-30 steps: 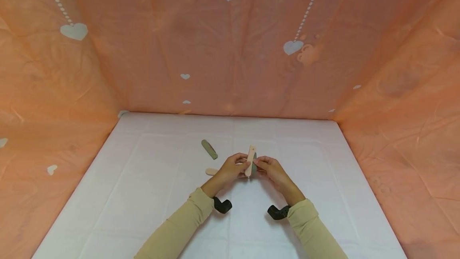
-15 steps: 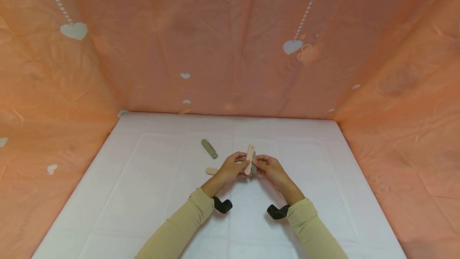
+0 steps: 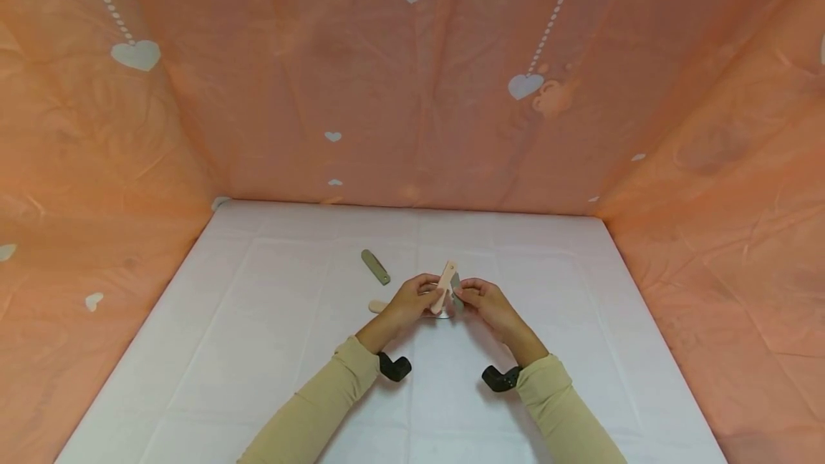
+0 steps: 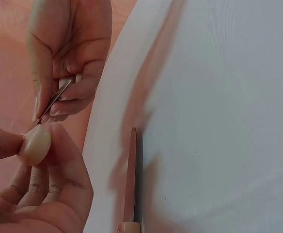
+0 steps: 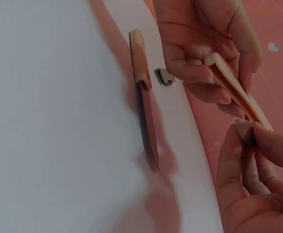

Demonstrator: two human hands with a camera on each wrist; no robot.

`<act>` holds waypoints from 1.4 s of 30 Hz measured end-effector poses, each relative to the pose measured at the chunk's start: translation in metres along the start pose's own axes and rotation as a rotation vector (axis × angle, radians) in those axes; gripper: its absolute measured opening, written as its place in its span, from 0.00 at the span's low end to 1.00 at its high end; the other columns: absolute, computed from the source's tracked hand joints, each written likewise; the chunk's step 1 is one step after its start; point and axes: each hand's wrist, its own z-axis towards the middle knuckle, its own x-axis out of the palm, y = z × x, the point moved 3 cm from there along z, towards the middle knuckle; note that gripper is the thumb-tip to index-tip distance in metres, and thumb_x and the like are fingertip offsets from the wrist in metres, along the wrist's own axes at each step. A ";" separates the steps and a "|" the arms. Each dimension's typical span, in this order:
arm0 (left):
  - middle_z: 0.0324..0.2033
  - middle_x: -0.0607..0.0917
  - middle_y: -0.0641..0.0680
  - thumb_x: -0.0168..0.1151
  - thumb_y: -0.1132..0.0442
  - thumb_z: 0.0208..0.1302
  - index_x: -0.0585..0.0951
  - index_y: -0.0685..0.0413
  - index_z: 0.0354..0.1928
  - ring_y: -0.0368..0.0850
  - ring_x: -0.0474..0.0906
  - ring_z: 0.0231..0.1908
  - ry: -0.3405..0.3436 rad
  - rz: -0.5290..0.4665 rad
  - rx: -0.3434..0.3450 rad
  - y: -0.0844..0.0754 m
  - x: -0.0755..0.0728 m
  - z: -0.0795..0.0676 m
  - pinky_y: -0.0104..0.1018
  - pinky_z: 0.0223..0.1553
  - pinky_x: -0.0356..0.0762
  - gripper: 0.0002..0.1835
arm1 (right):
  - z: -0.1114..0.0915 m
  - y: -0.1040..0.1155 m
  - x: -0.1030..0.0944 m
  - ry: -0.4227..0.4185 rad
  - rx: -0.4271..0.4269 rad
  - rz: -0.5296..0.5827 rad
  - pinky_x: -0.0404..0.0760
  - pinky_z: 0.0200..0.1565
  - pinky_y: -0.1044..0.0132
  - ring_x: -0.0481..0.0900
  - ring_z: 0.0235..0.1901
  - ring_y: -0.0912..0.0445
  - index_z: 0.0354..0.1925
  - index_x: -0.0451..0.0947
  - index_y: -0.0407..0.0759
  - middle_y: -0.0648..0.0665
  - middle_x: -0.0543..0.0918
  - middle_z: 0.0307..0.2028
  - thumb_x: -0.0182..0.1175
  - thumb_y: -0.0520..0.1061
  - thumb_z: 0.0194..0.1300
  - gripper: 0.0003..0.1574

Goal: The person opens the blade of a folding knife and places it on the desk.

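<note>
Pinching the cream handle (image 3: 446, 285), the left hand (image 3: 404, 303) keeps its thumb and forefinger narrow on the lower part, with the upper end standing clear and tilted toward the far edge of the white surface (image 3: 193, 378). I see a long slot along it in the right-wrist view. Just beside it, toward the right edge, the right hand (image 3: 490, 306) holds a flat grey piece (image 3: 457, 297) by thumb and fingertips, also narrow. I cannot tell whether that piece enters the slot.

So the 2 held parts sit between the 2 hands, raised above the middle of the surface, both right at the fingertips. Below them lies 1 knife (image 5: 140, 60), roughly parallel to the far edge: its cream grip, with the blade running out of it, points to the left edge and its tip to the right. Nearer the far edge, left of the hands, I have 1 green handle (image 3: 376, 267) lying at a slant; its end looks hollow in the right-wrist view, but I cannot tell what is in it.
</note>
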 end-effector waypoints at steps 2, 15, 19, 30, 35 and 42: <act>0.45 0.79 0.64 0.53 0.65 0.69 0.70 0.66 0.56 0.41 0.77 0.29 -0.007 0.002 0.002 0.000 -0.001 0.000 0.33 0.32 0.80 0.17 | 0.000 0.000 -0.001 -0.007 -0.007 -0.003 0.78 0.37 0.68 0.77 0.34 0.58 0.44 0.71 0.31 0.45 0.81 0.33 0.55 0.37 0.66 0.10; 0.44 0.77 0.73 0.54 0.68 0.67 0.71 0.65 0.56 0.40 0.74 0.27 -0.021 -0.050 0.042 0.003 -0.012 0.001 0.30 0.28 0.74 0.17 | 0.002 0.001 -0.011 -0.045 -0.072 -0.069 0.81 0.41 0.63 0.80 0.33 0.57 0.50 0.71 0.25 0.26 0.78 0.43 0.57 0.38 0.65 0.19; 0.45 0.78 0.73 0.55 0.67 0.67 0.72 0.65 0.55 0.39 0.74 0.26 -0.013 -0.020 0.045 0.002 -0.018 0.001 0.28 0.27 0.73 0.17 | 0.001 0.001 -0.014 -0.035 -0.082 -0.067 0.81 0.42 0.61 0.80 0.35 0.55 0.51 0.70 0.23 0.25 0.77 0.44 0.56 0.36 0.65 0.19; 0.44 0.77 0.74 0.54 0.65 0.68 0.72 0.65 0.56 0.45 0.76 0.29 0.056 0.037 0.043 -0.002 -0.028 -0.002 0.31 0.30 0.76 0.17 | 0.001 0.004 -0.023 -0.027 -0.127 -0.103 0.82 0.41 0.59 0.80 0.34 0.53 0.50 0.71 0.21 0.25 0.78 0.41 0.56 0.35 0.64 0.19; 0.45 0.76 0.73 0.53 0.64 0.69 0.71 0.63 0.56 0.44 0.76 0.28 0.088 0.039 0.042 -0.002 -0.032 -0.002 0.35 0.32 0.79 0.16 | 0.001 0.005 -0.025 -0.003 -0.134 -0.103 0.82 0.41 0.61 0.80 0.35 0.53 0.50 0.69 0.20 0.30 0.80 0.39 0.57 0.34 0.64 0.20; 0.42 0.77 0.71 0.53 0.63 0.69 0.73 0.61 0.55 0.45 0.76 0.28 0.098 0.081 0.021 -0.003 -0.038 -0.002 0.39 0.33 0.80 0.16 | -0.001 0.009 -0.025 0.030 -0.153 -0.161 0.80 0.44 0.54 0.80 0.37 0.48 0.49 0.71 0.20 0.34 0.80 0.39 0.56 0.35 0.65 0.19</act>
